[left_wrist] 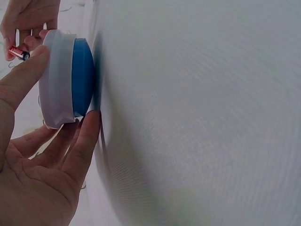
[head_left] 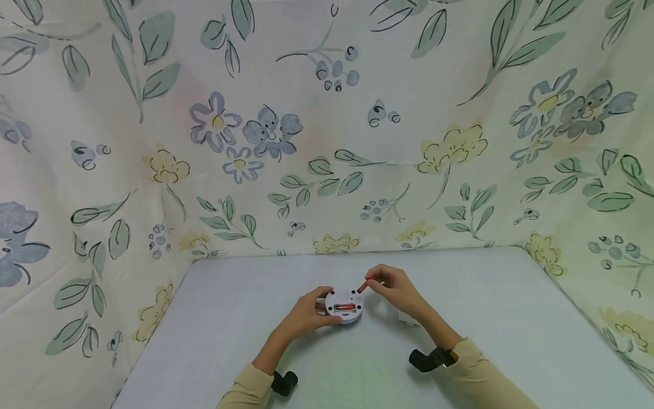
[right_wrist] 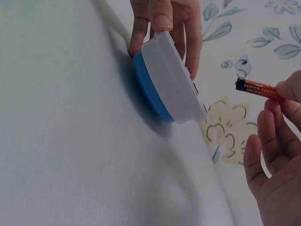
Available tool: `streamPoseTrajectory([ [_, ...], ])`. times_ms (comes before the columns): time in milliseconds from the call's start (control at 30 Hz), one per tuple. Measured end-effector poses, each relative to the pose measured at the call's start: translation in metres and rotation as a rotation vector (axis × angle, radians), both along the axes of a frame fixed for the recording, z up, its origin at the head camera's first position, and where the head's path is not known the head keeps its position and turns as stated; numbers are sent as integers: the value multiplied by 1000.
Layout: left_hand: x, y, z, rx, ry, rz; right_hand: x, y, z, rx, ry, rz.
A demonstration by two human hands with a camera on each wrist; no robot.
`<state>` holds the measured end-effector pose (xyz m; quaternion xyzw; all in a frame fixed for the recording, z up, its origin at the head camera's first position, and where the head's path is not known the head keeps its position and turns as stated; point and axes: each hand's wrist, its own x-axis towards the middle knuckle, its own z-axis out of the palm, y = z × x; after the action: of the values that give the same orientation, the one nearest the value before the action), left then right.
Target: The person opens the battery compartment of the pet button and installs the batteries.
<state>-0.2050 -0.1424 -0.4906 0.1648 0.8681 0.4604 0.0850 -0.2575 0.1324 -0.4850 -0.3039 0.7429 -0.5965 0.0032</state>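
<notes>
A round device (head_left: 344, 316), white with a blue side turned down, is tilted a little off the table in the right wrist view. My left hand (head_left: 306, 311) grips its rim between thumb and fingers. In its upward face an open battery compartment holds a red battery (head_left: 345, 307); speaker holes and dark round feet surround it. Just beyond the device's right edge, my right hand (head_left: 395, 288) pinches a red AAA battery (right_wrist: 257, 88) by one end. The battery's black end points toward the device, apart from it in the right wrist view.
On the pale table (head_left: 225, 318), a small white piece (head_left: 407, 319) lies beneath my right forearm, partly hidden. Floral cloth (head_left: 327, 125) hangs behind the table and at both sides. Each wrist wears a black camera band (head_left: 434, 359).
</notes>
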Motion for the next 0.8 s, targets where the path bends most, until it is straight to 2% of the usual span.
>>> streamPoseTrajectory([
  [200, 0, -1, 0, 15, -7, -5, 1, -6, 1, -24, 7, -8],
  [333, 0, -1, 0, 5, -8, -3, 0, -9, 2, -46, -23, 9],
  [533, -1, -1, -1, 12, -3, -8, 0, -14, 3, -96, -16, 41],
  [800, -2, -1, -1, 23, -11, -6, 0, -22, 1, -69, -42, 41],
])
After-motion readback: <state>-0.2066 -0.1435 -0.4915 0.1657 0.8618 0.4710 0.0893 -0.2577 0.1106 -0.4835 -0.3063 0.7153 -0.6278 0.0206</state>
